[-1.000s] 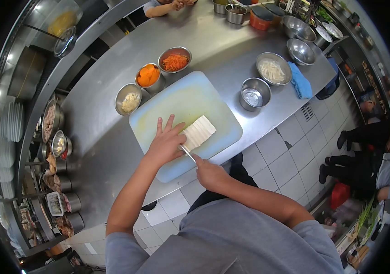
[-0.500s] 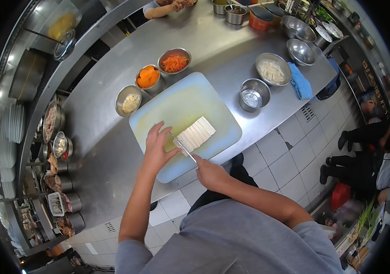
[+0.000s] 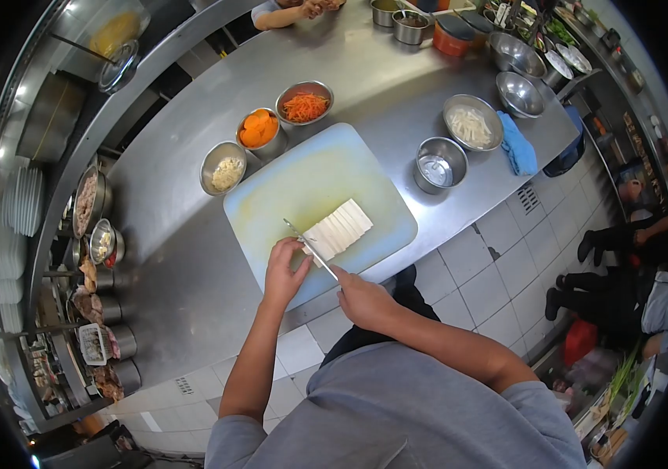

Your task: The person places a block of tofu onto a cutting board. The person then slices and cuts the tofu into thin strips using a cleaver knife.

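Note:
A white block that looks like tofu, sliced into several strips, lies on the pale cutting board. My right hand is closed round the handle of a knife. Its blade slants across the left part of the block, the tip pointing up and left. My left hand is at the left end of the tofu, beside the blade, fingers and thumb bent about that end. The fingertips are partly hidden by the blade.
Beyond the board stand bowls of chopped pale bits, carrot slices and shredded carrot. Rightward are a metal bowl, a bowl of white strips and a blue cloth. Another person's hands show at the far edge.
My left hand has come down and closer to me, its spread fingers closing in at the tofu's left end. My right hand and the knife have barely moved.

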{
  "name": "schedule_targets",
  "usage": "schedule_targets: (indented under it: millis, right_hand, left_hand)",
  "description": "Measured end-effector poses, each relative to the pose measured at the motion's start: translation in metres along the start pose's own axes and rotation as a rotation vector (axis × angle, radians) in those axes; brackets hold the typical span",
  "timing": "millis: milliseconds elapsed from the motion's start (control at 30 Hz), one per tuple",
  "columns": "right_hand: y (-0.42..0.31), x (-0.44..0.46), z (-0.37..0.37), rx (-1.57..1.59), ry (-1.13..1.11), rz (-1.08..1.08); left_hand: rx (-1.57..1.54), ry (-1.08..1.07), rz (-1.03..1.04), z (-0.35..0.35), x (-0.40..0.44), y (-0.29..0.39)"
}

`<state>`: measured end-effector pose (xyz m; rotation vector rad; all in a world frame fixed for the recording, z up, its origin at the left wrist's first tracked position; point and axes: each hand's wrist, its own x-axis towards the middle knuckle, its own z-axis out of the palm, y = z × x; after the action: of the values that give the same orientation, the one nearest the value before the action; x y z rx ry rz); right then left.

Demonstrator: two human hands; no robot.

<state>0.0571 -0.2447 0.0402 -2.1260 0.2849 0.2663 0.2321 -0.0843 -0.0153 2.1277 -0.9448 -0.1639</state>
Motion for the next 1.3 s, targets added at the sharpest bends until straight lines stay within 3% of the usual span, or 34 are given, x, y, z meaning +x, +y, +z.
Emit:
schedule_targets:
  millis: [333,533,600,633,700,733,800,1300]
  right_hand:
    - [0.002,0.008,-0.004,0.008,-0.054,0.045]
    - [-0.003,0.006,-0.004,-0.002,-0.065,0.053]
    - [-0.004,0.006,-0.004,-0.006,-0.067,0.061]
    - [-0.005,0.005,-0.003,-0.009,-0.070,0.068]
    - [-0.005,0.006,-0.001,-0.016,-0.072,0.072]
    - [-0.004,0.007,-0.001,-0.023,-0.072,0.078]
    - [-0.005,0.006,-0.003,-0.018,-0.066,0.076]
    - [-0.004,0.005,-0.005,0.014,-0.057,0.071]
  left_hand:
    - [0.033,0.034,0.043,-0.003,0.002,0.010]
    - [0.200,0.074,0.223,-0.036,0.033,0.037]
    - [0.344,-0.188,0.363,-0.050,0.051,0.033]
    - [0.344,-0.186,0.361,-0.051,0.060,0.036]
    - [0.367,-0.440,0.368,-0.057,0.079,0.046]
    - [0.367,-0.438,0.367,-0.054,0.087,0.049]
    - [0.506,-0.654,0.303,-0.046,0.100,0.054]
    - [0.793,-0.985,0.115,-0.021,0.129,0.070]
